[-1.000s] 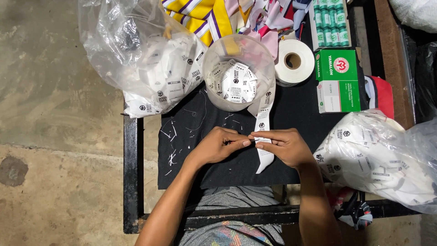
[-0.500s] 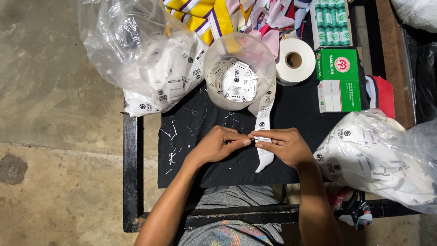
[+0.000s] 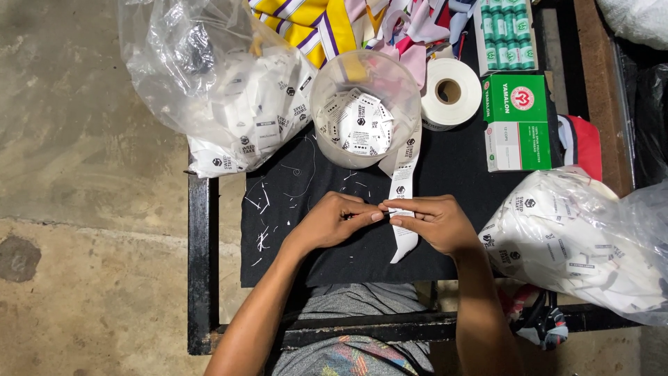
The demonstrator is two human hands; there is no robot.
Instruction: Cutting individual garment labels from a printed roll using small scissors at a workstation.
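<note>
black cloth [image 3: 473,174] on metal-framed table [image 3: 198,278] | bare concrete floor [image 3: 76,209]

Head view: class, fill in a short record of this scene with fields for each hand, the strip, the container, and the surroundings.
left hand: left hand pinches the label strip at its fingertips
right hand: right hand grips the same strip, fingertips meeting the left
strip: white label strip runs from the tub down under the hands
container: clear plastic tub holding cut white labels
surface: black cloth with white thread scraps
nearby: white tape roll; green box; clear bags of labels, left and right
</note>
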